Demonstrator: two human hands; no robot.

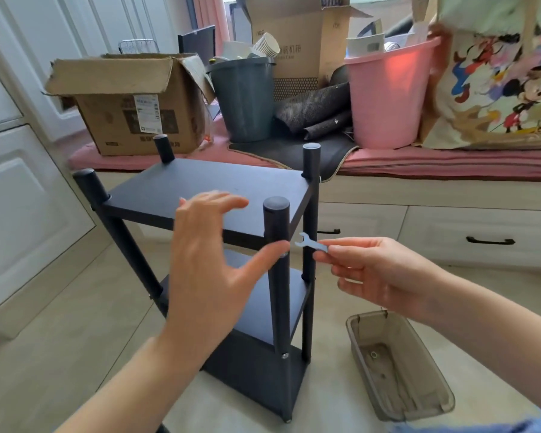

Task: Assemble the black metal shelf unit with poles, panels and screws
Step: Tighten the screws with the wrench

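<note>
Standing on the pale floor is the black shelf unit (231, 245), upright, with three flat panels held between four round poles. The top panel (206, 185) sits a little below the pole tops, so each pole sticks up past it. The person's left hand (213, 264) is spread wide in front of the shelf, fingers apart and holding nothing; its thumb tip is right by the near pole (278, 276), but whether it touches cannot be told. The right hand (378, 270) pinches a small flat wrench (310, 243) between thumb and fingers, with the open end of the wrench pointing toward that near pole and close beside it. A small silver screw (284, 356) shows low on the same pole, by the bottom panel. To the right on the floor lies a clear brown tray (400, 367) with small bits inside. Behind the shelf, on a pink cushion, are a cardboard box (132, 104), a gray bucket (247, 98) and a pink bucket (388, 95).
</note>
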